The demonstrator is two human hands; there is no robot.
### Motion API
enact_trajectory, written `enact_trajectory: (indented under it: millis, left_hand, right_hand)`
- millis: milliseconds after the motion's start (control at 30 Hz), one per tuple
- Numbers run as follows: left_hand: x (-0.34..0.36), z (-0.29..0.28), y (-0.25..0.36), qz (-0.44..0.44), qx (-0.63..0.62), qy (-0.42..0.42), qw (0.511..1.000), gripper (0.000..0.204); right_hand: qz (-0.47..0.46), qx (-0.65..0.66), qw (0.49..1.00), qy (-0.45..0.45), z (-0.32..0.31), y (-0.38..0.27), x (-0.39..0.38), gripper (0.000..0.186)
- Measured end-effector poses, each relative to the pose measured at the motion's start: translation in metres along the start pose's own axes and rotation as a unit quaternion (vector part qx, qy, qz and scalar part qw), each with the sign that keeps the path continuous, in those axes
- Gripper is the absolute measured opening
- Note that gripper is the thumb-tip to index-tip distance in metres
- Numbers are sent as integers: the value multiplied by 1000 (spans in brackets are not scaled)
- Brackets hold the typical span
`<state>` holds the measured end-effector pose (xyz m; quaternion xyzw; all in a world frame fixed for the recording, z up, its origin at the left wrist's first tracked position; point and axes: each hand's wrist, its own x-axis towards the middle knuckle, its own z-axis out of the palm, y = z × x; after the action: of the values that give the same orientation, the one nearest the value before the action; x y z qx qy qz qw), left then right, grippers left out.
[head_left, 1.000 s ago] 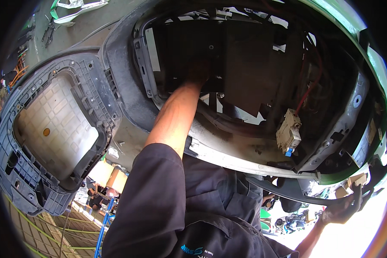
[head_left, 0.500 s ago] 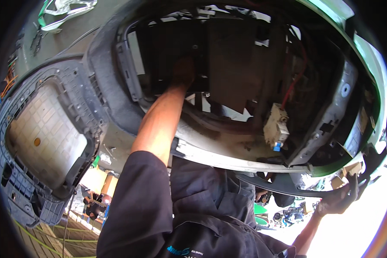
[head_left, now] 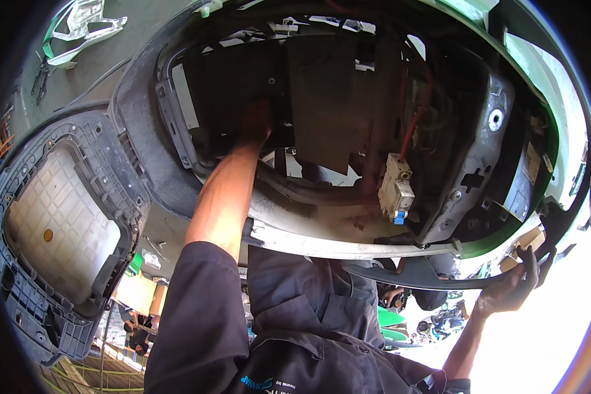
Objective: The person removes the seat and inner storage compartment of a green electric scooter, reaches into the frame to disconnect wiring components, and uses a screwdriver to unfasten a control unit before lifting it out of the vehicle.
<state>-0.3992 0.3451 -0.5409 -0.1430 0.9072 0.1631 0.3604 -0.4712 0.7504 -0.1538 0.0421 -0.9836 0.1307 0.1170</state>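
- Reaching from about 7 o'clock, the left forearm (head_left: 223, 197) runs up into the hollow body shell (head_left: 322, 226), its dark sleeve (head_left: 200, 308) staying outside the pale rim.
- The left hand (head_left: 257, 121) lies deep inside, near 11 o'clock, left of a flat dark board (head_left: 322, 98); shadow covers its fingers, so one cannot tell whether that grip is open, closed or on something.
- At 4 o'clock the right hand (head_left: 505, 289) is at the end of a curved black strip (head_left: 427, 279), fingers pointing upward beside it; how firmly that grip closes, one cannot tell.
- The body shell, the thing being worked on, fills the view from 10 o'clock round to 4.
- As far as shows, the opening is exposed: the lid (head_left: 65, 230) stands swung out at 9 o'clock, its pale, gridded underside in view.
- Apparently unsettled is the off-white switch block (head_left: 396, 187) at 3 o'clock, which hangs by a red wire (head_left: 414, 118) near a holed metal bracket (head_left: 469, 157) and looks unfastened.
- The work inside seems unfinished, judging by the arm's depth; how much remains is hidden.
- A white-and-green frame piece (head_left: 85, 33) lies on the floor (head_left: 144, 23) at 10 o'clock.
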Motion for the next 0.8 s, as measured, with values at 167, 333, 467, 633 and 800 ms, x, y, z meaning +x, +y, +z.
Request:
enact_trajectory:
  millis: [167,333,467,633,800]
  left_hand:
    - [5,-8,-11,19,38,25,999,22]
    - [-18,-65,-4,-87,-79,85,989,25]
    - [-82,-144,13,-95,-271,117,951,27]
    - [-190,-229,66,5,-548,14,836,14]
    - [-244,-246,102,77,-484,-13,872,13]
  right_hand:
    - [-43,12,999,-4,-1,5,-1,46]
    - [1,33,999,-37,-3,-15,11,52]
    - [-105,101,989,3,-15,-67,16,31]
    - [30,374,872,-315,22,-154,0,42]
    - [460,728,349,-370,89,-211,-26,39]
